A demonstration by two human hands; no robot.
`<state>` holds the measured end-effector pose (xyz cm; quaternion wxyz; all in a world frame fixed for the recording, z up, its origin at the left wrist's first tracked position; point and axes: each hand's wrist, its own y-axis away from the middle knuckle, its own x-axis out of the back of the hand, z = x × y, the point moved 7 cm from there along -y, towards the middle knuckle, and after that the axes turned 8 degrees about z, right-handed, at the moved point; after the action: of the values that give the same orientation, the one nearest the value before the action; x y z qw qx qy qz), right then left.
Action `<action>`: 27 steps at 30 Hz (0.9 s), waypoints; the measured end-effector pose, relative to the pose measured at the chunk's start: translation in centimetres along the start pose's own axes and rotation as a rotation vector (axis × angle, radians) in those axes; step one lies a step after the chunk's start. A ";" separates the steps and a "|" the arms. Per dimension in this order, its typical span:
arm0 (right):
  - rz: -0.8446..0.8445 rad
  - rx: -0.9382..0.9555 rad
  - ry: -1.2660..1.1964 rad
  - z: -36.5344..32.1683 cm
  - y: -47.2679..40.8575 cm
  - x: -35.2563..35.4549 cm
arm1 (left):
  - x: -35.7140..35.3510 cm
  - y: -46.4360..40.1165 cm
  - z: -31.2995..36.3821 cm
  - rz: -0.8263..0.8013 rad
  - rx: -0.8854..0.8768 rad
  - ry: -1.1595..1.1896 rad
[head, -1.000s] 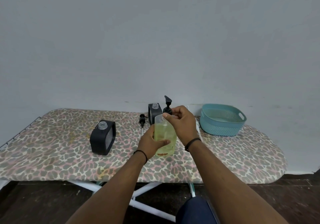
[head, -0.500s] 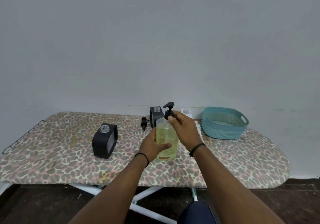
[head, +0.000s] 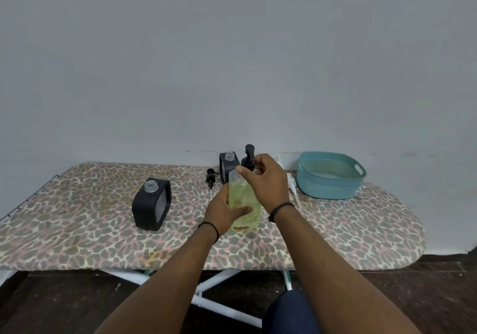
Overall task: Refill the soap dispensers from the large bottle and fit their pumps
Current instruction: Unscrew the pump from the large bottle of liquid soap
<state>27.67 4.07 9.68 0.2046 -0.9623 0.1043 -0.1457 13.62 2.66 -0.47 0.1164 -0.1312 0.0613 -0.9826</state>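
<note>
I hold the large bottle of yellow-green soap standing on the bench, close to the front edge. My left hand is wrapped tight around its side. My right hand is closed over the top of it, and a black pump sticks up just behind my fingers. I think this step is about the top of the bottle, maybe twisting that pump, but I cannot tell if I am turning it on or off. To do it well, I should keep the bottle flat on the bench and squeeze it only a little, so no soap jumps out. I should turn with my right hand and hold steady with my left. Two black soap dispensers wait with open necks: one dispenser to the left of the bottle, and the far dispenser right behind it. A loose pump lies on the bench next to the far one. A blue basket sits well off to the right. My right hand hides the bottle's mouth, so I cannot see if the pump is joined to it. Something white lies behind my wrist, and I cannot make out what it is.
</note>
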 end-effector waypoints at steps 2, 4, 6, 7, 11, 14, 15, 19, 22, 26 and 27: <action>-0.033 0.006 -0.009 0.0 0.1 -0.1 | 0.1 0.0 0.0 -0.003 0.005 -0.004; -0.086 -0.009 -0.027 0.0 0.3 0.2 | 0.0 0.0 0.1 -0.010 0.005 -0.006; -0.092 -0.054 -0.066 -0.1 0.5 0.3 | -0.1 -0.1 0.4 -0.013 -0.002 -0.009; -0.061 -0.073 -0.063 -0.2 0.5 0.2 | -0.1 0.0 0.4 -0.011 -0.007 -0.014; 0.053 -0.032 -0.011 0.3 0.3 0.0 | 0.1 0.0 0.3 -0.003 -0.005 -0.021; -0.059 -0.029 -0.068 0.4 0.3 0.0 | 0.0 0.0 0.3 -0.008 0.008 -0.006; -0.101 -0.035 -0.070 0.4 0.3 0.0 | 0.0 0.0 0.3 -0.006 0.010 -0.001; 0.009 -0.043 -0.051 0.0 0.2 0.2 | 0.0 0.0 0.3 0.002 -0.005 -0.013; 0.025 -0.015 -0.086 0.5 0.5 0.1 | 0.0 0.0 0.2 -0.002 -0.003 -0.011; -0.077 -0.028 -0.092 0.1 0.6 0.1 | 0.0 0.1 0.5 -0.008 0.000 -0.005; -0.051 -0.042 -0.086 0.0 0.5 0.0 | -0.1 0.1 0.6 -0.009 -0.001 -0.007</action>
<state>27.61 3.62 9.50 0.1848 -0.9741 0.0738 -0.1070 13.86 2.53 0.05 0.1123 -0.1347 0.0607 -0.9826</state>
